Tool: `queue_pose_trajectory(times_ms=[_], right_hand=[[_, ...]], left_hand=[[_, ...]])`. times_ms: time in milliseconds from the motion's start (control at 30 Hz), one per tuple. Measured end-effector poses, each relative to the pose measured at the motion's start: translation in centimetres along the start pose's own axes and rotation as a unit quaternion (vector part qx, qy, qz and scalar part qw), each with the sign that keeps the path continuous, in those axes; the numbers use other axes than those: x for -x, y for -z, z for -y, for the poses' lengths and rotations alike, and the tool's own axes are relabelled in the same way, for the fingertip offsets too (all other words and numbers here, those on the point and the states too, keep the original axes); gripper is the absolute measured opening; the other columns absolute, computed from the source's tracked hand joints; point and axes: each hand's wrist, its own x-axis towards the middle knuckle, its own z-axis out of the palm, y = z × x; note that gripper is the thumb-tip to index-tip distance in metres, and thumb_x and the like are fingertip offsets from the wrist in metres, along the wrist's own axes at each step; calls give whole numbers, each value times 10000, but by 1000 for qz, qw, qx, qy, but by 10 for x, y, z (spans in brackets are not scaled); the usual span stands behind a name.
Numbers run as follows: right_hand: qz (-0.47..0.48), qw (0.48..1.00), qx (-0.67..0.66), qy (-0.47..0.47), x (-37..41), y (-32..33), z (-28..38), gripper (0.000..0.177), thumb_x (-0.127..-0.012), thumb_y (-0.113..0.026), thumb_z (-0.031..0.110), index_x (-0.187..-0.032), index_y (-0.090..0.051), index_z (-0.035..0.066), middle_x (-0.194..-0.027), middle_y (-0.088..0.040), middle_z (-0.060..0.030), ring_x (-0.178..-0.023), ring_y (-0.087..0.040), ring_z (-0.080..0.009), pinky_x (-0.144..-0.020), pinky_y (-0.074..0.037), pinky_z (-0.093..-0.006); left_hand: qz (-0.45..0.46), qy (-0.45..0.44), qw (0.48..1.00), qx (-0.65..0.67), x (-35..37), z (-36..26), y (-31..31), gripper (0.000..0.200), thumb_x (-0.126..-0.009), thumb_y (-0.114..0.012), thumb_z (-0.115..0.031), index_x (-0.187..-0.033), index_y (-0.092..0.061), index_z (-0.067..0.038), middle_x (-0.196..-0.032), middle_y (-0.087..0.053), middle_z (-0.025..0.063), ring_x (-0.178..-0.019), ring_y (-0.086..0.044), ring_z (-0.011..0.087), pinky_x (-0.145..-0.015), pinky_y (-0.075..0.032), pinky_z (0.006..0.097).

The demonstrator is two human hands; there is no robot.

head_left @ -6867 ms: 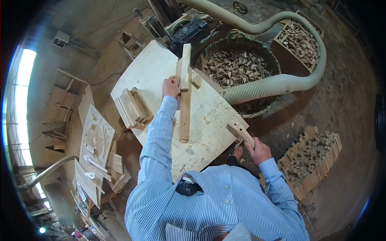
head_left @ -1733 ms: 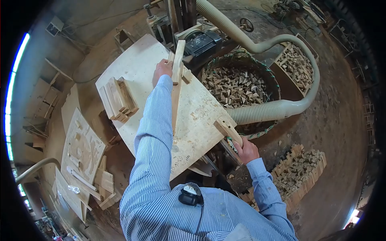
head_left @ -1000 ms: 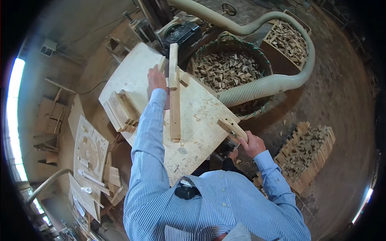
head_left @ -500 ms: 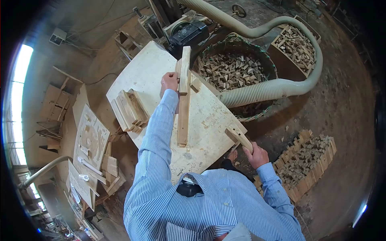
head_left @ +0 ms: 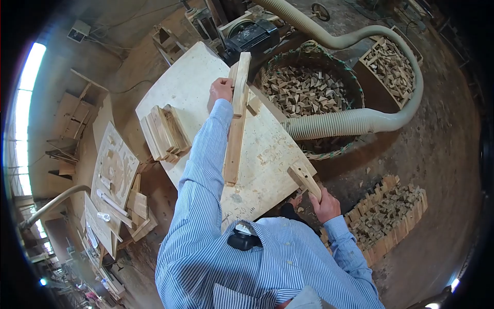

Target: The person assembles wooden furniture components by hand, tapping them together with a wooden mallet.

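Observation:
My left hand (head_left: 221, 90) is closed, fingers curled at the left edge of a pale wooden strip (head_left: 234, 71). Beside that strip a longer wooden bar (head_left: 242, 85) stands over a brown guide board (head_left: 235, 152) on the pale worktable (head_left: 267, 159). Wrapped around a wooden lever handle (head_left: 311, 186) at the table's near right corner is my right hand (head_left: 325, 207). To the left of my left forearm lies a stack of wooden boards (head_left: 164, 133). My left fingertips are partly hidden against the wood.
A dark motor (head_left: 252, 36) sits behind the table. Right of it stands a basket (head_left: 355, 82) full of wood offcuts, crossed by a ribbed hose (head_left: 334, 123). A box of offcuts (head_left: 388, 67) and stacked blocks (head_left: 386, 221) are on the floor. Another board-topped table (head_left: 116, 159) stands left.
The view has turned slightly, so the table and guide board appear more tilted. Both hands keep their places on the wooden strip and the lever handle.

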Motion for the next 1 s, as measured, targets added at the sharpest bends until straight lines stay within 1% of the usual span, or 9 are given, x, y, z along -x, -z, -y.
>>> queue_pose_trajectory(times_ms=[100,167,500,567,600,667,700,767,1000], right_hand=[[-1,1000,18,13,-7,-9,1,414,-1011,-630,412,-1211,-588,52,-908,-730,-246,-824,-719,-450,-742,-572,-533],[-4,1000,18,14,-14,-11,6,407,-1009,-633,398,-1215,-586,51,-912,-728,-251,-829,-718,-455,-740,-572,-537],[4,1000,22,4,-71,-10,57,396,-1007,-637,366,-1239,-584,50,-965,-730,-262,-875,-714,-464,-755,-566,-543],[9,1000,26,0,-82,-8,69,394,-1008,-635,367,-1241,-586,53,-968,-730,-260,-883,-713,-463,-760,-564,-544],[12,1000,26,-4,-86,-8,74,393,-1009,-633,368,-1244,-589,56,-971,-731,-258,-892,-712,-461,-764,-562,-546],[7,1000,27,-1,-94,-10,80,396,-1011,-630,373,-1244,-589,55,-970,-731,-259,-890,-711,-462,-762,-560,-548],[3,1000,26,2,-98,-11,82,400,-1012,-626,378,-1245,-590,55,-969,-730,-260,-888,-711,-462,-760,-558,-551],[0,1000,27,2,-106,-15,83,401,-1013,-624,387,-1236,-593,55,-959,-730,-258,-881,-710,-464,-758,-556,-557],[-29,999,29,14,-122,-19,99,406,-1015,-624,431,-1113,-606,38,-902,-723,-265,-846,-703,-478,-736,-549,-573]], left_hand=[[-9,-2,1000,-10,-13,0,0,225,-938,-777,-202,-1031,-792,2,-866,-781,108,-753,-736,165,-710,-595,323],[-22,-42,997,-55,-30,8,0,226,-937,-777,-214,-1026,-794,-7,-876,-785,114,-771,-748,181,-727,-600,331],[-53,-36,996,-61,-100,6,2,204,-908,-800,-218,-967,-805,-22,-882,-791,110,-764,-748,206,-745,-599,352],[-46,-4,999,-28,-111,2,6,189,-858,-808,-233,-895,-801,-48,-908,-785,150,-886,-739,313,-867,-561,421],[-45,-3,999,-27,-118,4,6,189,-858,-808,-233,-895,-801,-48,-908,-785,150,-886,-739,313,-867,-561,421],[-68,-42,995,-67,-130,6,4,188,-889,-810,-209,-923,-807,-24,-860,-787,120,-742,-741,217,-753,-592,358],[-68,-43,995,-65,-136,6,4,188,-889,-810,-209,-923,-807,-24,-860,-787,120,-742,-741,217,-753,-592,358],[-51,-22,998,-34,-146,8,5,185,-854,-809,-233,-873,-799,-49,-911,-784,153,-884,-738,321,-863,-561,429],[-85,-75,992,-64,-164,4,8,167,-855,-797,-235,-878,-801,-70,-922,-779,158,-904,-733,345,-862,-564,451]])
